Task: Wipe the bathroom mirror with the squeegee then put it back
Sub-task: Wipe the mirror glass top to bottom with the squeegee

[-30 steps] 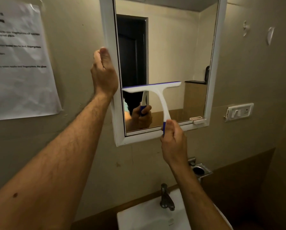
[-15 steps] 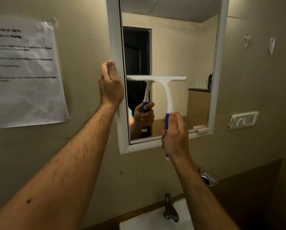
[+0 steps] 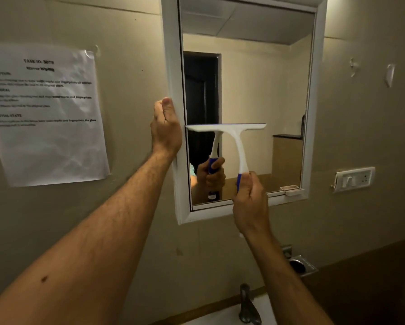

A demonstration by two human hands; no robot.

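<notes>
A white-framed mirror (image 3: 311, 95) hangs on the beige wall. A white squeegee (image 3: 236, 137) with a blue grip has its blade lying level against the lower left glass. My right hand (image 3: 250, 202) is closed around the blue grip, in front of the mirror's bottom edge. My left hand (image 3: 165, 129) grips the frame's left side at mid height. The glass reflects the squeegee and the hand holding it.
A printed task sheet (image 3: 46, 113) is taped to the wall at left. A switch plate (image 3: 354, 179) sits right of the mirror, with two wall hooks (image 3: 389, 75) above. Below are a tap (image 3: 248, 306), a white basin (image 3: 232, 316) and a metal holder (image 3: 301, 266).
The squeegee blade has levelled out from a tilt and shifted a little higher on the glass. My left hand has stayed on the frame. The view has tilted upward.
</notes>
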